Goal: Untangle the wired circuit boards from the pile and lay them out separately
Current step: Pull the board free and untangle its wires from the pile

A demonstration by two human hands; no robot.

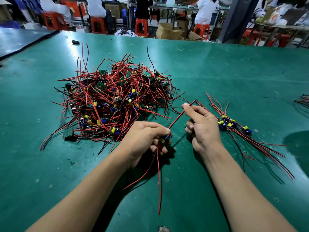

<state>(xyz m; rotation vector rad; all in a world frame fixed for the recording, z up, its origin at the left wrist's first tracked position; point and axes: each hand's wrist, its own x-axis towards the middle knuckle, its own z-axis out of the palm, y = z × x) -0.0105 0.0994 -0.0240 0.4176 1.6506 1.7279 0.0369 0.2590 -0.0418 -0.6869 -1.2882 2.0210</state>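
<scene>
A big tangled pile (113, 96) of small circuit boards with red and black wires lies on the green table (234, 72), left of centre. My left hand (147, 139) grips one small circuit board (163, 139) with yellow and blue parts; its wires hang down toward me. My right hand (200, 124) pinches that board's red-black wire pair (179, 115), which runs taut from the board up to the right. Right of my right hand, several separated boards (234, 124) lie side by side with their wires fanned out.
A small black object (75, 42) sits at the far left of the table. More wires (303, 101) show at the right edge. Beyond the table's far edge are seated people, red stools (98, 25) and cardboard boxes (168, 31).
</scene>
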